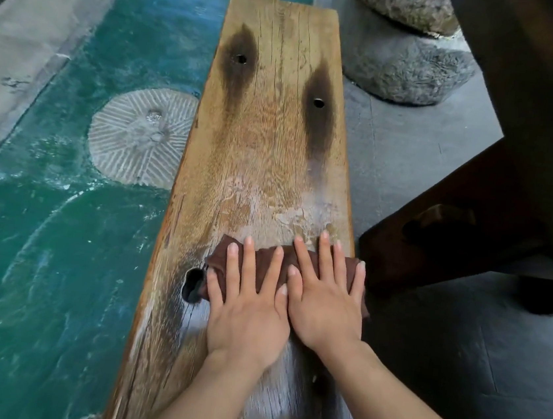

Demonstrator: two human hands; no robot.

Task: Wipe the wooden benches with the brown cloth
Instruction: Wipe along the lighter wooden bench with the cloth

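A long wooden bench [269,139] runs away from me, pale wood with two dark stains around small holes and a whitish patch in the middle. Across its width lies the brown cloth [220,253]. My left hand [247,306] presses flat on the cloth's left part with fingers spread and straight. My right hand [326,290] lies flat beside it on the cloth's right part, fingertips reaching past the cloth's far edge. A dark knot hole [192,284] in the plank sits just left of the cloth.
To the left lies a glossy teal floor [39,251] with a round carved stone disc [139,135] set in it. Rough grey boulders [406,52] stand at the far right of the bench. Dark wooden furniture [514,167] rises on the right over grey floor tiles.
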